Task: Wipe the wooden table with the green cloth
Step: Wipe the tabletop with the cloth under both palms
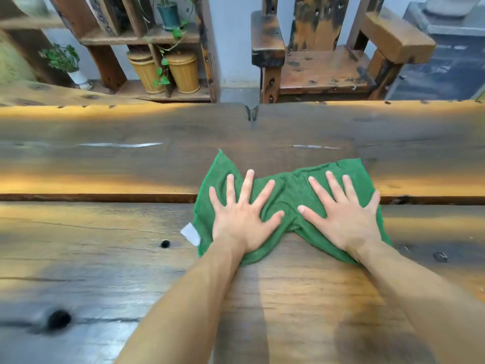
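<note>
Left hand (242, 219) and right hand (343, 219) flat, fingers splayed, pressing green cloth (287, 198) onto wooden table (105, 258); nothing gripped. Cloth bunched mid-table, across plank seam. Bare wood both sides, far edge beyond.

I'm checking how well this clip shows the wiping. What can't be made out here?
All in the head view:
- The table under the green cloth: hidden by it, so cleanliness there is unknown.
- The cloth's parts under the left hand and right hand: covered by flat palms.
- The white tag: print too small.
- Table ends: cut off by frame edges.
- The table's left side: blurred.
</note>
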Demonstrator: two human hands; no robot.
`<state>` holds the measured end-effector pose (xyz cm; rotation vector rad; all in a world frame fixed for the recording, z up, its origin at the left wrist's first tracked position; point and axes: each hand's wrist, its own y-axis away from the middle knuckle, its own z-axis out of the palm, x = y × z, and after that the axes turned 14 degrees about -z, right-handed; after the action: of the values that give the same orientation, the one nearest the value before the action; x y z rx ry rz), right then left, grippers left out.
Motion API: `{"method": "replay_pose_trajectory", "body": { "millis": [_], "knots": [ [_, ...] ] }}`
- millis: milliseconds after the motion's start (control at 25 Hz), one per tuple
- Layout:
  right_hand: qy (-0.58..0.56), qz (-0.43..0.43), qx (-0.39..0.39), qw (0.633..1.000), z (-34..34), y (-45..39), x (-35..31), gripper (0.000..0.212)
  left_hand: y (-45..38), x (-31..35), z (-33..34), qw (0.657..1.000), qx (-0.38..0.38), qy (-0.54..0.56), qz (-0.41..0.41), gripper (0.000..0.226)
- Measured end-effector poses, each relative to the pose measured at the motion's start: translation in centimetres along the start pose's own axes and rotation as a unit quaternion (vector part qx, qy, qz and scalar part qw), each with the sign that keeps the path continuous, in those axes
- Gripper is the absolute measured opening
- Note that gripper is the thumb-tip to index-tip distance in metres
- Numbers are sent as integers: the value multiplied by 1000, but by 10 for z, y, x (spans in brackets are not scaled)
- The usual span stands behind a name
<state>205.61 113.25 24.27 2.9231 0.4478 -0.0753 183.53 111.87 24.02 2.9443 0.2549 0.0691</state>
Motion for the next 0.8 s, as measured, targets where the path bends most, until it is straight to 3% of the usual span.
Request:
{"method": "replay_pose_trajectory", "body": {
  "millis": [320,800],
  "knots": [
    [-3,-14,-52,999,31,207,-59,86,210,-33,30,999,-30,-15,-6,80],
    [-23,-26,-39,999,68,399,-124,80,413,-83,66,1000,-24,3,19,74]
  ]
}}
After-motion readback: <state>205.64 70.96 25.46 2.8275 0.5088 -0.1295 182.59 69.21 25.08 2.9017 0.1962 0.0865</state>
